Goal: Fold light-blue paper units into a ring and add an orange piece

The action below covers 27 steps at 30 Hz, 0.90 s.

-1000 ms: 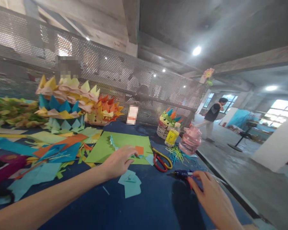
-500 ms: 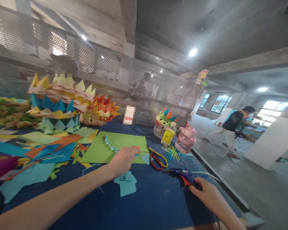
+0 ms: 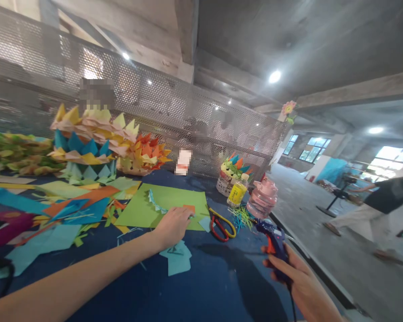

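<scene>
My right hand grips a blue glue gun with an orange trigger, lifted off the dark blue table, its nozzle pointing up and left. My left hand rests on the near edge of a green paper sheet, fingers curled on a small orange paper piece. A folded teal paper strip lies on the green sheet. Teal paper pieces lie just below my left hand.
Red and yellow scissors lie right of the green sheet. A yellow bottle, a pink jar and a small basket stand behind. Folded paper constructions and scraps fill the left. A person walks past right.
My right hand has picked the glue gun up from the table and raised it. My left hand has stayed on the orange piece. The person in the background walked right.
</scene>
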Each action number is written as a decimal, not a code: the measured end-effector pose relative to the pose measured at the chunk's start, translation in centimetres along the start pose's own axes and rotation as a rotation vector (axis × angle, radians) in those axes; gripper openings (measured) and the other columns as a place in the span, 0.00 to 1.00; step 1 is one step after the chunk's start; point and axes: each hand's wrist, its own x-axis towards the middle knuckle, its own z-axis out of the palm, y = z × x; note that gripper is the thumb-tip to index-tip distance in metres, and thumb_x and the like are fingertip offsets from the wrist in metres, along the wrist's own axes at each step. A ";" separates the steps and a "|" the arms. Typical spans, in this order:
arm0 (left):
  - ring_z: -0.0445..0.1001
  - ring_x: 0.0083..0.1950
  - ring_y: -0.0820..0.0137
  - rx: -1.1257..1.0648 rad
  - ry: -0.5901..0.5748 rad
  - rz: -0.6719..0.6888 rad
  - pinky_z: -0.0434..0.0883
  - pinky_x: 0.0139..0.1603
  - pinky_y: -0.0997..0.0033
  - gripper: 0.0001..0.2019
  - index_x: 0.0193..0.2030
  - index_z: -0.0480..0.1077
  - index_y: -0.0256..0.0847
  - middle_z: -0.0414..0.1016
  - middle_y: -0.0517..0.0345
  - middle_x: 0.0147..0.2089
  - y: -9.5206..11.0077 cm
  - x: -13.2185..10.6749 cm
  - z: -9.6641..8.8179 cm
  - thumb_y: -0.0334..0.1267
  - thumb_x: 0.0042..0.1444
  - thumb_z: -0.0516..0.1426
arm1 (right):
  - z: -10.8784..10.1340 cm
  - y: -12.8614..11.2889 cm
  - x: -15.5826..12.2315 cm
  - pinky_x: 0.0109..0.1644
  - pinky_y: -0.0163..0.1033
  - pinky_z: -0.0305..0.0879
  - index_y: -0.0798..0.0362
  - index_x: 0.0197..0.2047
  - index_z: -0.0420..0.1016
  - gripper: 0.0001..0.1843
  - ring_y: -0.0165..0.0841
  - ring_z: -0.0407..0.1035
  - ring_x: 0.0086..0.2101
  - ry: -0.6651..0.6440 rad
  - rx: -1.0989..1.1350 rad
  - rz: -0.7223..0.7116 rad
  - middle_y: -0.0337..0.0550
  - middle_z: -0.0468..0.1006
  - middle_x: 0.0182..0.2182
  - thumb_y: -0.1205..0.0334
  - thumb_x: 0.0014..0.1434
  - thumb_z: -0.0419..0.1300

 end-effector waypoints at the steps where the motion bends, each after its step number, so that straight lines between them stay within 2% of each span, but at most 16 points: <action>1: 0.73 0.47 0.61 -0.016 0.019 -0.012 0.67 0.49 0.60 0.12 0.44 0.69 0.39 0.77 0.51 0.44 0.0 -0.1 -0.1 0.30 0.60 0.47 | 0.2 -0.5 -0.2 0.26 0.31 0.63 0.52 0.41 0.71 0.23 0.31 0.69 0.29 -0.027 0.052 0.013 0.40 0.77 0.35 0.55 0.42 0.69; 3: 0.74 0.44 0.63 -0.049 0.058 -0.033 0.68 0.46 0.64 0.10 0.41 0.69 0.40 0.77 0.53 0.41 0.1 -0.3 -0.3 0.32 0.61 0.47 | 0.7 -1.3 -0.4 0.24 0.29 0.60 0.52 0.38 0.72 0.20 0.26 0.64 0.23 -0.088 0.148 0.048 0.38 0.76 0.30 0.57 0.42 0.70; 6: 0.75 0.42 0.64 -0.084 0.106 -0.059 0.69 0.43 0.67 0.06 0.38 0.69 0.41 0.78 0.56 0.39 0.0 -0.7 -0.7 0.34 0.59 0.51 | 1.8 -2.0 -0.4 0.29 0.31 0.65 0.52 0.38 0.71 0.21 0.28 0.66 0.25 -0.132 0.296 0.105 0.36 0.75 0.27 0.55 0.42 0.70; 8: 0.75 0.41 0.64 -0.098 0.124 -0.063 0.69 0.42 0.66 0.04 0.37 0.70 0.41 0.78 0.56 0.38 -0.1 -1.1 -1.1 0.34 0.57 0.54 | 2.6 -2.1 -0.1 0.30 0.33 0.65 0.52 0.38 0.70 0.21 0.29 0.67 0.26 -0.133 0.309 0.126 0.36 0.74 0.27 0.50 0.44 0.68; 10: 0.74 0.40 0.64 -0.110 0.134 -0.052 0.68 0.42 0.67 0.03 0.36 0.70 0.41 0.78 0.57 0.37 -0.1 -1.6 -1.7 0.34 0.55 0.56 | 3.6 -2.1 0.3 0.25 0.30 0.61 0.53 0.34 0.69 0.19 0.26 0.63 0.23 -0.127 0.228 0.082 0.35 0.71 0.23 0.47 0.48 0.66; 13: 0.74 0.39 0.66 -0.124 0.146 -0.027 0.67 0.43 0.67 0.03 0.34 0.70 0.41 0.77 0.59 0.34 0.1 -2.5 -2.5 0.31 0.54 0.55 | 5.0 -1.9 1.1 0.20 0.28 0.53 0.54 0.28 0.65 0.19 0.23 0.55 0.17 -0.090 0.034 -0.081 0.29 0.62 0.16 0.48 0.48 0.65; 15: 0.73 0.39 0.67 -0.135 0.157 -0.012 0.67 0.42 0.68 0.04 0.32 0.70 0.41 0.76 0.59 0.32 0.2 -3.1 -2.9 0.30 0.54 0.54 | 6.0 -2.1 1.5 0.18 0.29 0.50 0.54 0.28 0.65 0.18 0.23 0.52 0.16 -0.047 -0.121 -0.175 0.27 0.59 0.14 0.49 0.48 0.65; 17: 0.72 0.38 0.67 -0.151 0.169 0.001 0.67 0.41 0.68 0.05 0.31 0.69 0.40 0.75 0.59 0.31 0.2 -3.6 -3.2 0.29 0.54 0.53 | 7.0 -2.2 1.6 0.18 0.30 0.53 0.54 0.30 0.68 0.17 0.25 0.55 0.16 -0.025 -0.293 -0.275 0.29 0.63 0.15 0.50 0.47 0.65; 20: 0.71 0.36 0.68 -0.180 0.187 0.031 0.67 0.39 0.68 0.06 0.30 0.68 0.40 0.73 0.58 0.30 0.0 -4.3 -3.3 0.28 0.54 0.52 | 8.5 -2.1 1.4 0.25 0.33 0.62 0.55 0.34 0.72 0.15 0.31 0.66 0.22 -0.024 -0.517 -0.463 0.38 0.74 0.22 0.52 0.48 0.64; 27: 0.71 0.34 0.69 -0.180 0.178 0.121 0.67 0.37 0.68 0.07 0.29 0.65 0.40 0.72 0.59 0.30 0.0 -4.9 -2.6 0.27 0.55 0.51 | 10.9 0.4 1.3 0.22 0.34 0.61 0.54 0.29 0.71 0.10 0.31 0.66 0.16 0.115 -0.830 -0.782 0.39 0.73 0.16 0.56 0.52 0.57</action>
